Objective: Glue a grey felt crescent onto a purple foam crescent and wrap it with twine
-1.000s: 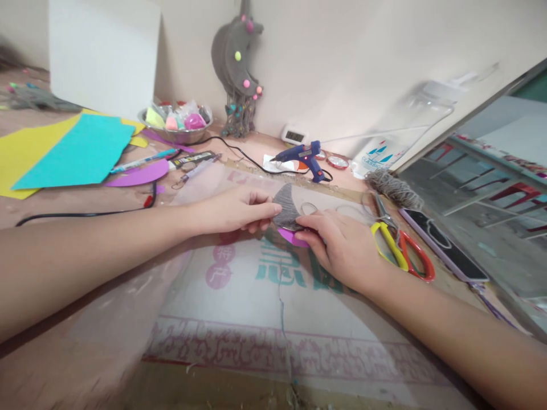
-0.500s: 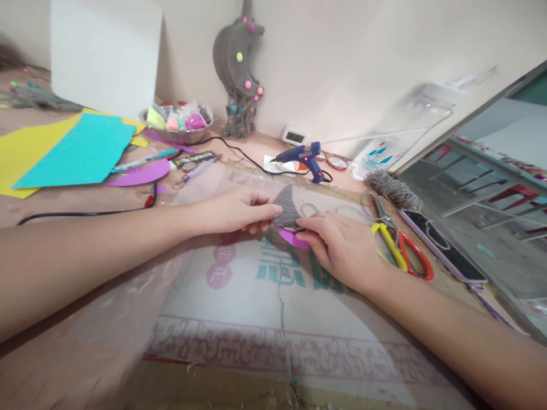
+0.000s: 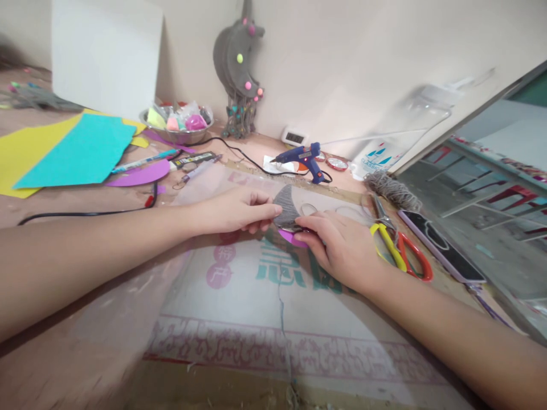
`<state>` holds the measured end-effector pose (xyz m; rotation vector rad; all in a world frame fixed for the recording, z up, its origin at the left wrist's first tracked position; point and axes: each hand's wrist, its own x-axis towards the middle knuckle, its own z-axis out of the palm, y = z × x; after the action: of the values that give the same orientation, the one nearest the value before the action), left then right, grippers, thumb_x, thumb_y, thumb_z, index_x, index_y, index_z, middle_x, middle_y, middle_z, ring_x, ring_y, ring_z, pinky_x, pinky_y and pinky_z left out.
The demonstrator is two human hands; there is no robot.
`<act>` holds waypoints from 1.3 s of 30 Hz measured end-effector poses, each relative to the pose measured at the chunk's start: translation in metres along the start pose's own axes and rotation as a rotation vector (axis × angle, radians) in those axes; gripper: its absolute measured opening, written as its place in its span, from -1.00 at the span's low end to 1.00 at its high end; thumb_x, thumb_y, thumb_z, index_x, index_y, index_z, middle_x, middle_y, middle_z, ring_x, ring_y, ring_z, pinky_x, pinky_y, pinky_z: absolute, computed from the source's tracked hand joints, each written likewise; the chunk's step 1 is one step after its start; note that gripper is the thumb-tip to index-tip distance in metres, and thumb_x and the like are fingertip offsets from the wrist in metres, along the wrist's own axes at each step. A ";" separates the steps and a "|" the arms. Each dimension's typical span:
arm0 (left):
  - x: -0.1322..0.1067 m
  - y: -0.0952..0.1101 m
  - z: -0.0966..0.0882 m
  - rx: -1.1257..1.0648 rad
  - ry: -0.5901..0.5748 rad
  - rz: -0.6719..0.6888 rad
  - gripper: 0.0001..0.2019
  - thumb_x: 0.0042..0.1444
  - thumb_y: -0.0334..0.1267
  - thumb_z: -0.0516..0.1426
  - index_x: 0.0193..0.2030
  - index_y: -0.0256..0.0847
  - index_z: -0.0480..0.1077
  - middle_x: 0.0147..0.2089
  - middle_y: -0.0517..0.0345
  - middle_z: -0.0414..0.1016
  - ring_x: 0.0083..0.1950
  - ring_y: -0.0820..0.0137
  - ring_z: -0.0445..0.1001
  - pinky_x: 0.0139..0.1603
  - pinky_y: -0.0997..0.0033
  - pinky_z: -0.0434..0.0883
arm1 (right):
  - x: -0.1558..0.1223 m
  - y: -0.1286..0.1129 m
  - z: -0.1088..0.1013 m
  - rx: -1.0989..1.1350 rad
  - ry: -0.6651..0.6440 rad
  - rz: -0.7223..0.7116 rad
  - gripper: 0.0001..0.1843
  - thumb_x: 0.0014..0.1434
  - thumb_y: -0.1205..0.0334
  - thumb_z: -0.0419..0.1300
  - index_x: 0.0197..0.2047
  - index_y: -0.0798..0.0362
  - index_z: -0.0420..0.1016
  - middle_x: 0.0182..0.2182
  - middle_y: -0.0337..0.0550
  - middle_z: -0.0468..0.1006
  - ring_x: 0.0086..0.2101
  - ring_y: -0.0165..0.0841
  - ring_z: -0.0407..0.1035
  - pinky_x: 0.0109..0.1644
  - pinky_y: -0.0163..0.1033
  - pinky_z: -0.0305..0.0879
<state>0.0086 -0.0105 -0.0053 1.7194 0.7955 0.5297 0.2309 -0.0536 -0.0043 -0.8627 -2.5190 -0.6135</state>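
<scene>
The left hand (image 3: 235,210), its grip closed, pinches a grey, yarn-wrapped, pointed piece (image 3: 287,204) over a pale, printed sheet (image 3: 226,307); the right hand (image 3: 344,245) pinches that piece's lower right edge (a flat purple piece (image 3: 292,237) shows just below).

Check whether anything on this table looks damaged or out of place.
A jagged line runs down the printed sheet, nearer than the grey piece. It looks odd because it cuts through the border; I can't tell if it's a tear, crease or strand.
</scene>
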 end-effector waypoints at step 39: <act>0.002 -0.003 -0.001 0.006 -0.011 0.000 -0.70 0.16 -0.11 0.04 -0.51 -0.25 0.27 -0.57 0.25 0.34 -0.60 0.61 0.25 -0.59 0.59 0.19 | -0.001 0.000 0.001 -0.015 -0.010 0.010 -0.76 0.25 0.12 0.06 -0.14 0.11 0.38 -0.38 -0.14 0.51 -0.37 -0.36 0.37 -0.34 -0.29 0.21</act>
<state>0.0082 -0.0078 -0.0083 1.7265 0.7898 0.5186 0.2311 -0.0534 -0.0052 -0.8856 -2.5202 -0.6267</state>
